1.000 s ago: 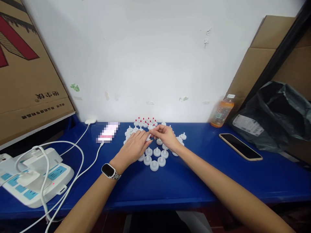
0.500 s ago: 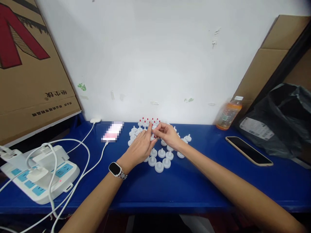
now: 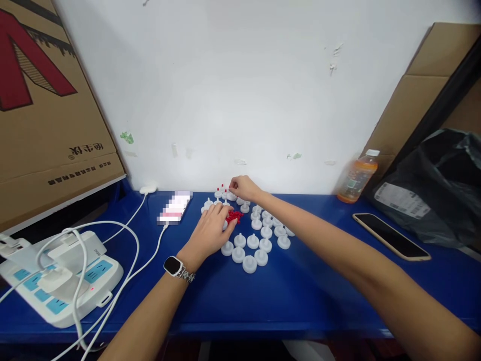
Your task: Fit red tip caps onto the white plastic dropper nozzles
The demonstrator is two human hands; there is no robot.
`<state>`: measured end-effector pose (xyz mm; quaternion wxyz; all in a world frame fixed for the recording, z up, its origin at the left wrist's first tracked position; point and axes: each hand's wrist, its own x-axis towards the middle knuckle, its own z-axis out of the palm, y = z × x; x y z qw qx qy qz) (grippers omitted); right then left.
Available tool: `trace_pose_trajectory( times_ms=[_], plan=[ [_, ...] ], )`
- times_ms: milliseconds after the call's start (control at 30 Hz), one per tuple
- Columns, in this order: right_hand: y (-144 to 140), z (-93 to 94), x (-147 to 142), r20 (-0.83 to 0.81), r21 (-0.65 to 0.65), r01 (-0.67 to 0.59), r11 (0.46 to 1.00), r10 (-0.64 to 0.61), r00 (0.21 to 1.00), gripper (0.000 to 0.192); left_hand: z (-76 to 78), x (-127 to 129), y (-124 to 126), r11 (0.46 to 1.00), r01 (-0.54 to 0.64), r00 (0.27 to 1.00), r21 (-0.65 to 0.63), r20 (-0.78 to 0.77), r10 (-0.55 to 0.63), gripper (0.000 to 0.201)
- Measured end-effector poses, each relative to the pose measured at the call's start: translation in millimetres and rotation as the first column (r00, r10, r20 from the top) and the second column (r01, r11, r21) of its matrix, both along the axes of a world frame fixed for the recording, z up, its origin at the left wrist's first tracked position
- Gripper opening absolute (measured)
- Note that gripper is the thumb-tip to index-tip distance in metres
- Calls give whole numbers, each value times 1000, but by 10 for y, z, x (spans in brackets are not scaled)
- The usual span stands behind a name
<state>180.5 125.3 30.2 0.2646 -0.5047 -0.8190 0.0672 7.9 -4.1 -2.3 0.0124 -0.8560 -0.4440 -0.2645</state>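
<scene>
A: How are the fingers of the right hand (image 3: 242, 188) set?

B: They are pinched together on a white cap (image 3: 232, 196) at the back of the cluster, near the wall (image 3: 240, 100). Whether the cap is lifted or only touched cannot be told.

A: And the left hand (image 3: 210, 230)?

B: It is laid palm down over the left part of the cluster. Its fingers (image 3: 221, 211) are curled loosely, with the tips placed just beside a small heap of red pieces (image 3: 234, 216). Whether anything is held under them cannot be told.

A: Where are the caps found?

B: The loose white caps (image 3: 259, 240) are spread on the blue table (image 3: 263, 296), between and in front of the two hands. At the back, by the right hand, a few caps topped with red (image 3: 222, 190) are stood in a row.

A: What is seen further out?

B: A watch (image 3: 173, 265) is worn on the left wrist. A blurred phone (image 3: 175, 206) on a white cable (image 3: 150, 245) is laid to the left, and beyond it a power strip (image 3: 56, 281). To the right, a dark phone (image 3: 391, 235), an orange drink bottle (image 3: 355, 176) and a black bag (image 3: 432, 195) are placed, well apart from the hands. A cardboard box (image 3: 41, 100) is leaned at the far left.
</scene>
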Motion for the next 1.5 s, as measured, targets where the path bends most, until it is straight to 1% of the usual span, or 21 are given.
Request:
trace_pose_trajectory(
  times_ms=[67,167,333,600,733,900,967,1100,1267,1400,1500],
  plan=[
    [35,-43,-33,67,8,-8,1000,7,998,12,1,-5,4,1000,5,1000,-15,-8,-5,32],
    [66,-93,-47,117,40,-34,999,29,993,13,3,-13,7,1000,4,1000,-28,-19,-4,32],
    [89,-125,-45,102,45,-69,997,64,993,14,-1,-8,8,999,-5,999,-33,-37,4,33],
    [72,-143,-90,106,15,-68,998,66,992,15,-5,-4,19,999,5,999,-34,-39,-7,32],
    [82,-138,-84,97,2,-70,998,70,993,16,-10,-9,34,999,11,999,-35,-39,-12,32],
    [116,-105,-68,29,-21,-94,995,95,995,17,-4,-9,21,999,2,1000,-54,-30,-4,32],
    [117,-80,-65,46,-55,-97,994,99,994,18,-5,-8,15,998,-2,1000,-61,-28,0,32],
    [95,-25,-68,133,-106,-68,992,82,988,17,-19,-13,20,999,8,999,-43,-35,-9,32],
    [83,-5,-94,190,-61,-32,998,43,981,16,-18,-20,28,999,20,999,-42,-29,-21,32],
    [76,-23,-94,225,-12,-37,999,39,974,16,-9,-19,32,999,18,999,-44,-34,-19,32],
    [52,-19,-48,220,15,-34,999,30,975,22,-7,-18,31,999,19,999,-49,-26,-20,32]
  ],
)
